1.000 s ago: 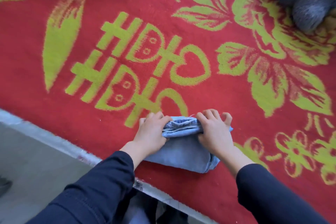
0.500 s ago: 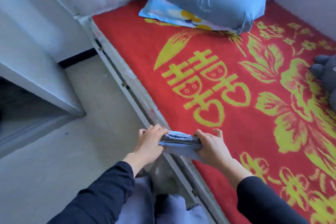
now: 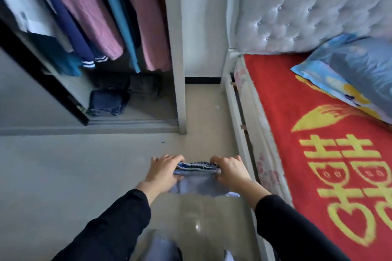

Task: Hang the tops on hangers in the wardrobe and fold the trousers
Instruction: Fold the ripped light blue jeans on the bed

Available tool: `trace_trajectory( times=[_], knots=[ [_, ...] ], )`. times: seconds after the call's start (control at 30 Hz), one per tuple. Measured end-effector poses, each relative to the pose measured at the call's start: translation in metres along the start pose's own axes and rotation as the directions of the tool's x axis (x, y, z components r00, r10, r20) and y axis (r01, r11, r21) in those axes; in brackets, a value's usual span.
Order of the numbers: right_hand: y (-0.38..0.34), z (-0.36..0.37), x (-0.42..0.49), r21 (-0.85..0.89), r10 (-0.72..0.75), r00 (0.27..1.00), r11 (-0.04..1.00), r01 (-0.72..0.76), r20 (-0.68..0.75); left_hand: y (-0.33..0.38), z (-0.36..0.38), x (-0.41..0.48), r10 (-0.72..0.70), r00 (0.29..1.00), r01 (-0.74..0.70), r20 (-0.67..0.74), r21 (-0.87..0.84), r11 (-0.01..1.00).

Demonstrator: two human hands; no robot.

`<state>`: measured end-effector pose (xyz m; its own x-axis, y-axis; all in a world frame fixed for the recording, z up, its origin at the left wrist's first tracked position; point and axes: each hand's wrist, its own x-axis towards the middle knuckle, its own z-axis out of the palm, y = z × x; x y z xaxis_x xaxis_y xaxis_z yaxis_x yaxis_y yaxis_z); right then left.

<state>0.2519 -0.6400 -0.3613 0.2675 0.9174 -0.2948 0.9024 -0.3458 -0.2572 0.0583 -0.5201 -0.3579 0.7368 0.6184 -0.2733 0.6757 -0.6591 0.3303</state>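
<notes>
The person is standing on the pale tiled floor (image 3: 63,165) between the open white wardrobe (image 3: 174,48) and the bed with the red and yellow patterned blanket (image 3: 297,112). They are carrying a folded bundle of light-blue denim trousers (image 3: 197,184) out in front, in the air over the floor and touching nothing but the hands. The left hand (image 3: 163,171) is gripping the bundle's left end, fingers curled over the stacked edges. The right hand (image 3: 231,170) is clamping the right end the same way (the thumbs are hidden, presumably pressing up from beneath).

To my eye the denim is looking thick and soft rather than stiff. The lower layer is sagging a little between the hands, so the folds would likely be springing open if either pinch were loosening. Squeezing all the layers together at both ends, as here, seems the sensible hold.

Inside the wardrobe, pink, teal and navy tops (image 3: 91,12) are hanging, and folded dark trousers (image 3: 105,103) are lying stacked on its floor.
</notes>
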Motion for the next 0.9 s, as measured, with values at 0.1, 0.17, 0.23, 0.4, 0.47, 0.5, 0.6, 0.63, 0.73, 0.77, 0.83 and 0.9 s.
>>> trace_trajectory(
  times=[0.1,0.17,0.23,0.4,0.47,0.5,0.6,0.63,0.73,0.77,0.83,0.9],
  knots=[
    [-0.072,-0.001,0.056,0.005,-0.107,0.994,0.994,0.107,0.005,-0.077,-0.033,-0.009,-0.095,0.994,0.093,-0.061,-0.027,0.995],
    [-0.115,-0.002,0.088,0.017,-0.153,0.988,0.988,0.154,-0.005,-0.121,-0.056,-0.012,-0.139,0.986,0.14,-0.093,0.006,0.99],
    [-0.15,-0.005,0.118,0.017,-0.187,0.982,0.982,0.187,-0.006,-0.159,-0.074,-0.01,-0.159,0.981,0.168,-0.108,0.077,0.983],
    [-0.205,-0.014,0.201,-0.036,-0.211,0.977,0.977,0.211,0.001,-0.236,-0.106,0.026,-0.185,0.974,0.207,-0.134,0.177,0.962],
    [-0.218,-0.017,0.238,-0.04,-0.207,0.978,0.978,0.207,-0.004,-0.263,-0.115,0.05,-0.18,0.975,0.203,-0.131,0.186,0.962],
    [-0.223,-0.018,0.257,-0.028,-0.195,0.981,0.98,0.195,-0.002,-0.276,-0.117,0.063,-0.18,0.975,0.202,-0.128,0.189,0.961],
    [-0.235,-0.009,0.316,-0.006,-0.17,0.985,0.985,0.17,0.029,-0.317,-0.115,0.108,-0.216,0.968,0.237,-0.128,0.178,0.955],
    [-0.238,-0.004,0.334,-0.011,-0.166,0.985,0.986,0.166,0.043,-0.329,-0.113,0.122,-0.237,0.965,0.254,-0.115,0.159,0.954],
    [-0.246,0.015,0.386,-0.049,-0.144,0.987,0.988,0.148,0.072,-0.366,-0.101,0.162,-0.254,0.963,0.262,-0.086,0.102,0.96],
    [-0.248,0.021,0.403,-0.061,-0.138,0.987,0.988,0.143,0.078,-0.379,-0.096,0.175,-0.258,0.962,0.264,-0.086,0.074,0.962],
    [-0.25,0.035,0.438,-0.084,-0.124,0.989,0.988,0.13,0.082,-0.406,-0.086,0.2,-0.253,0.963,0.257,-0.097,0.025,0.966],
    [-0.253,0.051,0.469,-0.115,-0.114,0.99,0.986,0.124,0.086,-0.432,-0.072,0.223,-0.248,0.964,0.248,-0.097,-0.01,0.969]
  ],
)
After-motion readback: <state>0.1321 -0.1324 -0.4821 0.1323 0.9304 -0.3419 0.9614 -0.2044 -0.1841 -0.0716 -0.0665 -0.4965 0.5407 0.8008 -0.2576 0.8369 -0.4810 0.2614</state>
